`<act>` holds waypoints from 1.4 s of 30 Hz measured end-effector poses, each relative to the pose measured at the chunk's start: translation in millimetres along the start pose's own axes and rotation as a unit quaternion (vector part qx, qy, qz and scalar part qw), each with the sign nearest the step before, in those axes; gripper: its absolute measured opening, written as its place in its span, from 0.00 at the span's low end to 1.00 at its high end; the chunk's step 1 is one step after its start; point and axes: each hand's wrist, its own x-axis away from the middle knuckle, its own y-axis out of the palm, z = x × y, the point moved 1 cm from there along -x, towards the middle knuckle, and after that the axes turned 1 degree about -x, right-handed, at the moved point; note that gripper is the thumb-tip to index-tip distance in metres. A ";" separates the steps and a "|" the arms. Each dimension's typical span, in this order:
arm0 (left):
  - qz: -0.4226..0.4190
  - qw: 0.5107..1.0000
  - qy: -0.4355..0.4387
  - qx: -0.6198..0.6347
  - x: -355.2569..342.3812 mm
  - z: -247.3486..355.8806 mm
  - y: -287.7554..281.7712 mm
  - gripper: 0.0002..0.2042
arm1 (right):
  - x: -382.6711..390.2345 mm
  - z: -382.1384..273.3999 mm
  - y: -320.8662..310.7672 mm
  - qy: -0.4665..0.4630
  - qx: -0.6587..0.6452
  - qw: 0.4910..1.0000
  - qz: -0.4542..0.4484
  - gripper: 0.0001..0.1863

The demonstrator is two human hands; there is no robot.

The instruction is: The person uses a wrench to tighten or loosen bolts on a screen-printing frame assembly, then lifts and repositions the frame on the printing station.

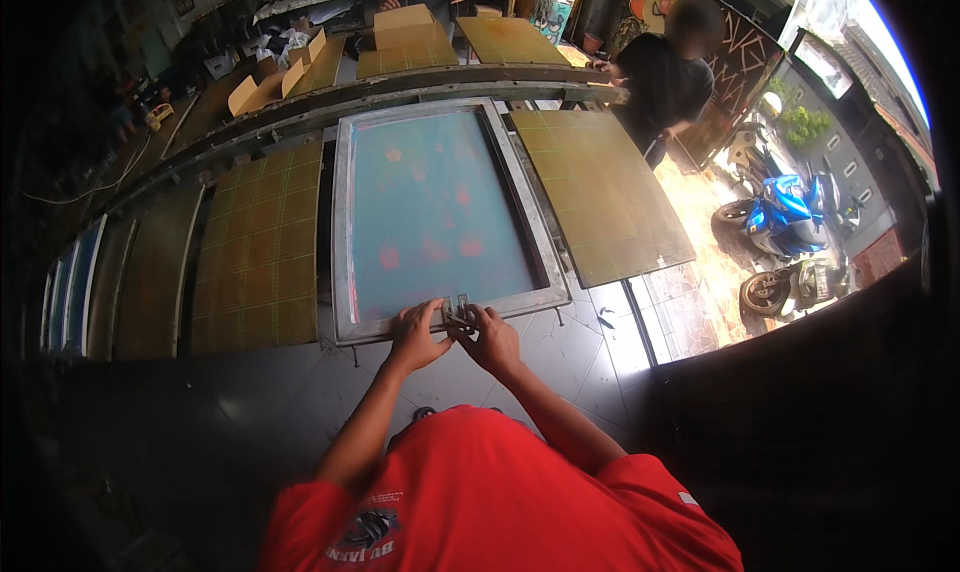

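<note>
Metal clamp (462,310) at screen frame (343,222), left hand (416,339) and right hand (492,342) flanking it, forearms (366,420) angled inward, finger closure unclear

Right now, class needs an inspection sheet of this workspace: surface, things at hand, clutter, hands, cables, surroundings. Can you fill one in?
Surface: brown boards flank the frame, some grid-lined.
Things at hand: framed screen, blue-green with reddish spots; small metal fitting at its near edge.
Clutter: open cardboard boxes farther back.
Hands: left hand and right hand at the fitting; grip unclear.
Cables: thin pale cord, far left.
Surroundings: co-worker and blue motorcycle, right.
</note>
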 end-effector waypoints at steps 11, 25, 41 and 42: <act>0.002 1.000 -0.020 0.022 2.0 -14.7 3.8 0.31 | -19.0 -20.9 2.8 0.073 0.108 0.989 -0.064 0.38; -0.014 1.000 -0.015 -0.009 0.8 -13.4 6.2 0.24 | -12.6 93.0 -81.2 0.208 0.177 0.960 0.056 0.32; -0.001 1.000 0.000 0.000 0.4 -12.6 3.8 0.24 | 8.8 130.1 -78.3 0.261 -0.079 0.942 0.198 0.20; 0.001 1.000 0.001 -0.004 1.1 -13.8 3.8 0.24 | 7.1 133.9 -77.1 0.263 -0.091 0.939 0.204 0.17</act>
